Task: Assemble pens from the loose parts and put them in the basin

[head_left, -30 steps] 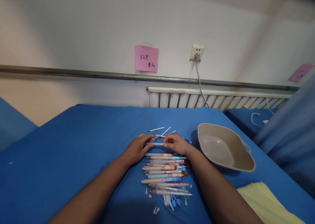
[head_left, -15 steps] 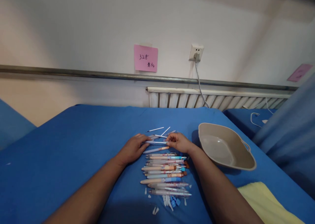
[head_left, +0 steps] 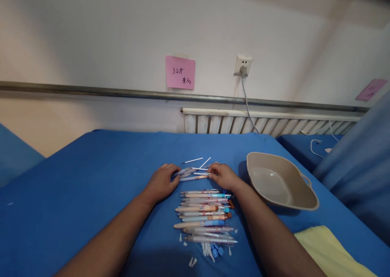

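Observation:
My left hand (head_left: 161, 182) rests on the blue cloth, its fingertips closed on the left end of a pale pen (head_left: 192, 178) lying crosswise. My right hand (head_left: 223, 175) pinches the right end of the same pen and a thin white refill (head_left: 199, 173) beside it. Just nearer to me lies a row of several assembled pens (head_left: 204, 214), side by side. Small white and blue pen parts (head_left: 210, 249) are scattered at the near end of the row. Two loose white refills (head_left: 198, 161) lie beyond my hands.
A beige plastic basin (head_left: 282, 181) stands to the right of my right hand. A yellow cloth (head_left: 329, 248) lies at the near right. The blue-covered table (head_left: 76, 179) meets a wall with a radiator (head_left: 268, 124), a socket and a pink note (head_left: 180, 72).
Both hands moved a little away from me, from just above the pen row to the loose parts beyond it. The pen between them went from held up to lying on the cloth.

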Available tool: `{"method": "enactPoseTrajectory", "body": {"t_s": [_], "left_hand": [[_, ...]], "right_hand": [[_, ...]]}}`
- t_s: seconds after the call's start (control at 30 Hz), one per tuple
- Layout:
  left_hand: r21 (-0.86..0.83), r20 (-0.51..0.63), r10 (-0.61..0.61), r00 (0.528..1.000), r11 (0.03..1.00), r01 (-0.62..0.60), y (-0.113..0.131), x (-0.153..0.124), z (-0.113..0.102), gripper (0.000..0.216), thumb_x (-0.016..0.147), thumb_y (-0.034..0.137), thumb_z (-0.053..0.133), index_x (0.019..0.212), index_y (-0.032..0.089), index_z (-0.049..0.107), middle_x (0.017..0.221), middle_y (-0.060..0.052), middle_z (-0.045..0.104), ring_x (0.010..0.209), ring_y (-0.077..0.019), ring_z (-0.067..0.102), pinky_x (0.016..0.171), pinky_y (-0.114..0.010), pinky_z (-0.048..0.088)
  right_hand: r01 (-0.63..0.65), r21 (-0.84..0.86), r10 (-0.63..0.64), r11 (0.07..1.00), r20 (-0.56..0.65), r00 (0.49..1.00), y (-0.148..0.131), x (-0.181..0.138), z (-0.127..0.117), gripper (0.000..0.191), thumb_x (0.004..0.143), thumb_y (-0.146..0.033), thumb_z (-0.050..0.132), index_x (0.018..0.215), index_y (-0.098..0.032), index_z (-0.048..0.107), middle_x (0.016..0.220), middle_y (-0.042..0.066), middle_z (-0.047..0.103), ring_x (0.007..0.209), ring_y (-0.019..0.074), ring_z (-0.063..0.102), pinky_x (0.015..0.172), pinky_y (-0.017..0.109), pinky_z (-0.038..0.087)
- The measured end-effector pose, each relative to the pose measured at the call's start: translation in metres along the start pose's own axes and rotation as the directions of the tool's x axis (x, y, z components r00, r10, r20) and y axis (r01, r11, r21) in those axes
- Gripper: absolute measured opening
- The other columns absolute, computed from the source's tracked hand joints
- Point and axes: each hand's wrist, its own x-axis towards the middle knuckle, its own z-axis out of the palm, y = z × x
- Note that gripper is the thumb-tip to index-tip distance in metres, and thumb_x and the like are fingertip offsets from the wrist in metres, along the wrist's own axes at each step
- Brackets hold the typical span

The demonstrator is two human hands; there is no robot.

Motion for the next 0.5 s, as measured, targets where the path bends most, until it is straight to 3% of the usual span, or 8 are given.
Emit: {"method": "enactPoseTrajectory", "body": {"t_s": [0.2, 0.37, 0.5], "left_hand": [[-0.083, -0.044, 0.156, 0.987, 0.984, -0.159, 0.012, 0.0, 0.007, 0.027, 0.085, 0.028, 0.052, 0.111, 0.023, 0.058, 0.115, -0.005, 0.06, 0.105, -0.0214, 0.051, 0.093, -0.037, 0.038], [-0.096, -0.029, 0.179, 0.983, 0.979, -0.181, 0.011, 0.002, 0.012, 0.016, 0.089, 0.026, 0.048, 0.093, 0.022, 0.064, 0.108, -0.004, 0.062, 0.102, -0.0203, 0.053, 0.091, -0.037, 0.04], [-0.099, -0.037, 0.18, 0.983, 0.978, -0.183, 0.011, 0.003, 0.015, 0.018, 0.088, 0.03, 0.051, 0.099, 0.022, 0.063, 0.108, -0.005, 0.063, 0.101, -0.0211, 0.054, 0.091, -0.038, 0.04]], "right_hand": [[0.146, -0.132, -0.148, 0.98, -0.004, 0.989, -0.02, -0.001, 0.004, 0.008, 0.082, -0.02, 0.06, 0.089, -0.019, 0.064, 0.086, 0.003, 0.063, 0.081, 0.015, 0.055, 0.075, 0.026, 0.039], [0.182, -0.125, -0.183, 0.975, 0.006, 0.983, -0.025, -0.003, 0.006, 0.008, 0.082, -0.02, 0.061, 0.089, -0.019, 0.064, 0.087, 0.003, 0.064, 0.082, 0.015, 0.056, 0.075, 0.025, 0.039], [0.179, -0.111, -0.18, 0.978, 0.001, 0.984, -0.022, -0.003, 0.005, 0.008, 0.082, -0.019, 0.06, 0.089, -0.019, 0.064, 0.087, 0.003, 0.064, 0.082, 0.0149, 0.056, 0.075, 0.025, 0.039]]}}
